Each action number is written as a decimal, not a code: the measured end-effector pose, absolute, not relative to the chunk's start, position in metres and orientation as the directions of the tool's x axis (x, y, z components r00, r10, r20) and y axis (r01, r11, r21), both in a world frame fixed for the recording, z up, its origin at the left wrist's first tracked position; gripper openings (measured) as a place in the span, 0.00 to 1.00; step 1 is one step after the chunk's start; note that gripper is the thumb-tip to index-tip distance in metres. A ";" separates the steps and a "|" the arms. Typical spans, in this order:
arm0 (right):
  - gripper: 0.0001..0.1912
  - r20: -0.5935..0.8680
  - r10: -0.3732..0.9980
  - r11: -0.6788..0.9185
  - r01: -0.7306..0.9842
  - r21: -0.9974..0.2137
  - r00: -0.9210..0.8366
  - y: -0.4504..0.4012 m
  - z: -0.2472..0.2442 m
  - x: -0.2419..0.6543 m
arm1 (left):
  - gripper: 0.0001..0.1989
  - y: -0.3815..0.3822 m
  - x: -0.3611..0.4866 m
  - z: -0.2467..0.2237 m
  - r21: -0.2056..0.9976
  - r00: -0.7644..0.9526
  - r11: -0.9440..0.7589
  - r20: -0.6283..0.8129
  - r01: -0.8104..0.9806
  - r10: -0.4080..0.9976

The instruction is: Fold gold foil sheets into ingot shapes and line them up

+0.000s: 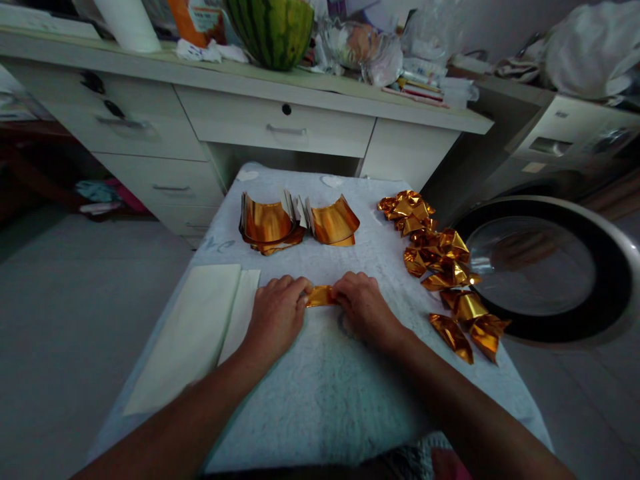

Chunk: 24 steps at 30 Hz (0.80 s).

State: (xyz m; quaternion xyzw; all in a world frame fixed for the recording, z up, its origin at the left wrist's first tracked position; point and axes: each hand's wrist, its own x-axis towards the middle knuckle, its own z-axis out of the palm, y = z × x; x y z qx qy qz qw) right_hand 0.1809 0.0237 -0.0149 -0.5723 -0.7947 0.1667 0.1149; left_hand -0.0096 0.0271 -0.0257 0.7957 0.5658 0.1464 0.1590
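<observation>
Between my two hands lies a narrow strip of folded gold foil paper (321,296), flat on the cloth-covered table. My left hand (281,305) grips its left end, fingers curled over it. The right end is pinched by my right hand (364,304). Beyond my hands sit two curled stacks of gold foil sheets, a left stack (267,223) and a right stack (334,222), with pale undersides showing at their edges. Folded gold foil pieces (440,257) lie in a heap along the table's right side. My fingertips partly hide the strip's ends.
Pale folded paper (187,333) lies on the table (320,400) left of my left hand. Behind stands a white drawer desk (290,127) bearing a watermelon (273,30) and plastic bags. At right, a washing machine's round door (540,267) hangs open beside the table edge.
</observation>
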 end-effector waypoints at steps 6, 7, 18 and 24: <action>0.11 -0.091 0.930 0.317 0.904 -0.286 -0.355 0.026 -0.008 0.176 | 0.11 0.031 -0.010 -0.030 0.497 0.336 -0.312 0.045 0.810 0.941; 0.11 -0.104 0.933 0.305 0.913 -0.272 -0.343 0.027 -0.006 0.174 | 0.11 0.031 -0.010 -0.031 0.504 0.335 -0.310 0.043 0.806 0.941; 0.14 -0.065 0.992 0.093 0.971 -0.219 -0.110 0.018 -0.005 0.147 | 0.10 0.029 -0.009 -0.026 0.487 0.330 -0.302 0.030 0.819 0.943; 0.15 -0.008 0.996 0.086 0.971 -0.225 -0.090 0.016 -0.014 0.147 | 0.06 0.033 -0.014 -0.029 0.515 0.360 -0.328 0.040 0.792 0.932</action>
